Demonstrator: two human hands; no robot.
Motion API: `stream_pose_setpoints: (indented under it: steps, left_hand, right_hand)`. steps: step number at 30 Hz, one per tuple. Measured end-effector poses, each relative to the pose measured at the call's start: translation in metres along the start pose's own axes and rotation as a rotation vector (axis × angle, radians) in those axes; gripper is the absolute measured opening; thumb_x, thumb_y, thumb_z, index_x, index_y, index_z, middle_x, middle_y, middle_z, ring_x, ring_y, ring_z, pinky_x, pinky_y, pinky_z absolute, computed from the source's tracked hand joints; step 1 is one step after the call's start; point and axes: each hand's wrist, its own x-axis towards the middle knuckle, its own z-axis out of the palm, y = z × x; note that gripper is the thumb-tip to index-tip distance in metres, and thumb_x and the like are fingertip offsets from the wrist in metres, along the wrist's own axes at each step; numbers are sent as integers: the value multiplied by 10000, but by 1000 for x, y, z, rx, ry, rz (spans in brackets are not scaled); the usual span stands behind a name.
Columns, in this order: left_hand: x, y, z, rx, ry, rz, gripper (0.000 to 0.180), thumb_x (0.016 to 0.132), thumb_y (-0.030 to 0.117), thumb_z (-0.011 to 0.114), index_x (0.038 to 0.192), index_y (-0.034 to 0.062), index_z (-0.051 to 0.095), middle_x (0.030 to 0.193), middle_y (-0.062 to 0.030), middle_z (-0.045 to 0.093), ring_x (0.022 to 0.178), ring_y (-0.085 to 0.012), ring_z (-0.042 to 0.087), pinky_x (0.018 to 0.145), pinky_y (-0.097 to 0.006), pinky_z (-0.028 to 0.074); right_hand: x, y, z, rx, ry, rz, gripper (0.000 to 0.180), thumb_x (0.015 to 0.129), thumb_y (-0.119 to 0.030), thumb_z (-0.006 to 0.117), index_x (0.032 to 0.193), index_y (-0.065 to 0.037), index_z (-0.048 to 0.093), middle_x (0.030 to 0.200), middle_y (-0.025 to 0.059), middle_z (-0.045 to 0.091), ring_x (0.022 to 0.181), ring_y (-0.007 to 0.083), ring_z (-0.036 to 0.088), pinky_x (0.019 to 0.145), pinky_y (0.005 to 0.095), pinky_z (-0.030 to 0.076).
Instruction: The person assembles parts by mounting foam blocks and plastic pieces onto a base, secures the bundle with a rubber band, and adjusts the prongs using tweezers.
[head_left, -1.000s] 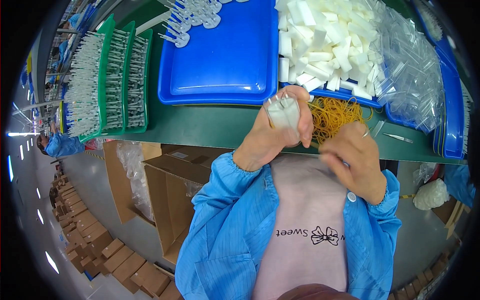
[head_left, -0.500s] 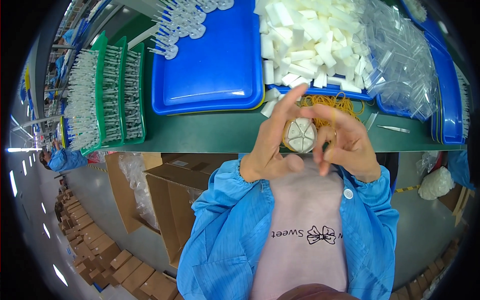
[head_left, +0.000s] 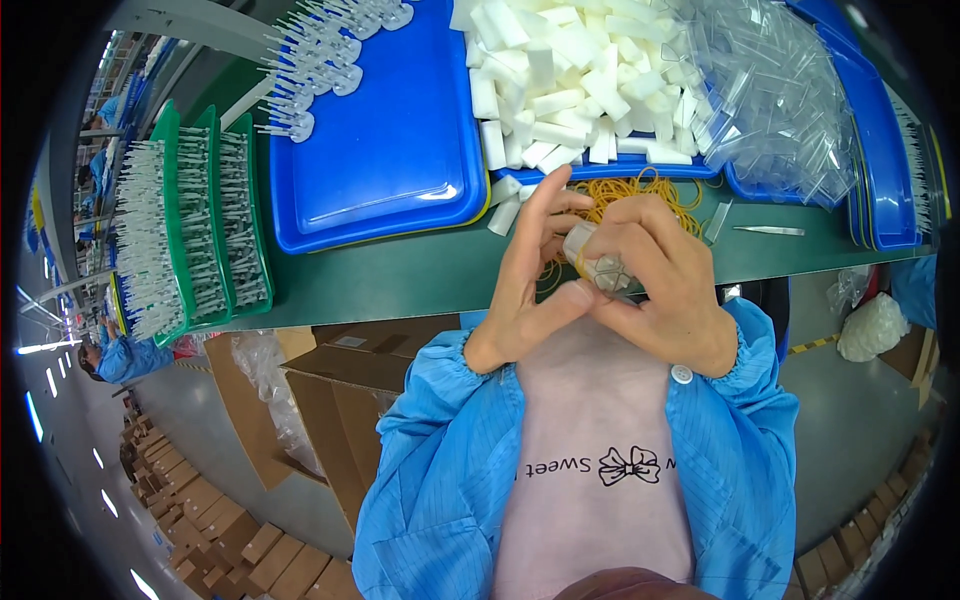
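Bundle: a small bundle of clear plastic pieces point(head_left: 597, 262) is held up in front of the person's chest, just above the near edge of the counter point(head_left: 400, 275), between both hands; a yellow rubber band point(head_left: 578, 262) shows on its left end.
Left hand: the left hand point(head_left: 530, 275) stands upright to the left of the bundle, thumb tip pressed under it, the other fingers point(head_left: 545, 200) stretched upward and apart, not wrapped round anything.
Right hand: the right hand point(head_left: 665, 275) lies over the bundle from the right, its fingers curled tight on the clear pieces.
Rubber bands: a loose heap of yellow rubber bands point(head_left: 640, 190) lies on the counter just behind the hands.
Foam pieces: white foam blocks point(head_left: 560, 70) fill a blue tray point(head_left: 600, 170) behind the heap; a few lie on the counter beside it.
Clear parts: a pile of clear plastic parts point(head_left: 770, 90) sits to the right of the foam.
Empty-centred tray: a second blue tray point(head_left: 390, 140) to the left carries a row of small clear needle-like parts point(head_left: 320, 60) along its far left corner.
Green racks: green racks point(head_left: 200, 220) of white slim pieces stand at the far left of the counter.
Tweezers: a metal pair of tweezers point(head_left: 768, 231) lies on the counter at right.
Below the counter: cardboard boxes point(head_left: 300, 400) stand on the floor to the left of the person's blue sleeves.
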Motion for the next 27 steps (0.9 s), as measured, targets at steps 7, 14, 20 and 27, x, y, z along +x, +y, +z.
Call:
stream_pose_setpoints:
  steps: [7,14,20,27]
  left_hand:
    - [-3,13,5,-235,116,-236,839,775,94,691,1447,62,189,1381,-180,370,1207,-243,455,975,-349,401]
    - [-3,16,6,-501,148,-265,777,817,3,604,1452,57,160,1392,-200,373,1262,-265,416,999,-365,407]
    - [-3,20,4,-507,111,-322,749,816,-28,577,1448,38,182,1387,-199,384,1272,-266,410,1009,-370,404]
    - [-5,19,3,-501,127,-336,723,814,-27,579,1435,17,211,1383,-194,395,1270,-268,419,1006,-367,410]
  right_hand:
    - [-2,1,2,-91,-51,8,432,562,-46,750,956,-77,575,992,99,541,818,280,592,637,342,497]
    - [0,4,0,29,-54,32,527,643,-47,741,1126,-57,532,1086,118,511,931,302,568,712,366,497]
    - [-4,8,-1,68,-90,40,553,638,-43,754,1143,-60,528,1094,123,498,940,307,557,733,366,491]
    - [-6,6,1,67,-73,36,559,638,-50,760,1148,-74,532,1091,122,502,940,300,559,731,357,492]
